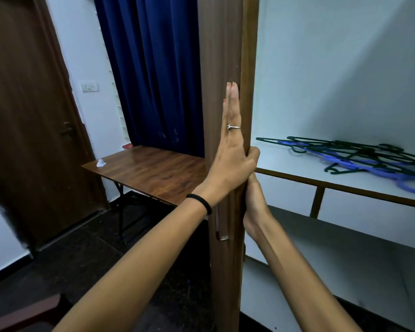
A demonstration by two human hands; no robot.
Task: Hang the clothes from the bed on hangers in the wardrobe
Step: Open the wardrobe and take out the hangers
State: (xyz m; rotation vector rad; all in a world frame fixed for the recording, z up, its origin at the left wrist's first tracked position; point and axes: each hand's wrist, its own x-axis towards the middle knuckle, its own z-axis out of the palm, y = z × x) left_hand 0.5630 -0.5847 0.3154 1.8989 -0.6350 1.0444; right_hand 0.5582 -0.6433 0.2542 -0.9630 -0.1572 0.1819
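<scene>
The brown wardrobe door (pixel 222 56) stands open, seen edge-on in the middle of the view. My left hand (pixel 233 154) lies flat on its outer face with the fingers straight up and the thumb hooked round the edge. My right hand (pixel 254 202) holds the same edge from the inside, just below; its fingers are hidden behind the door. Inside the wardrobe, a pile of green and blue hangers (pixel 359 156) lies on the white shelf (pixel 297 166). No clothes or bed are in view.
A metal handle (pixel 222 236) sits on the door's outer face below my hands. A lower shelf (pixel 345 248) is under the hanger shelf. To the left stand a wooden table (pixel 149 168), a blue curtain (pixel 153 68) and a brown room door (pixel 22 116).
</scene>
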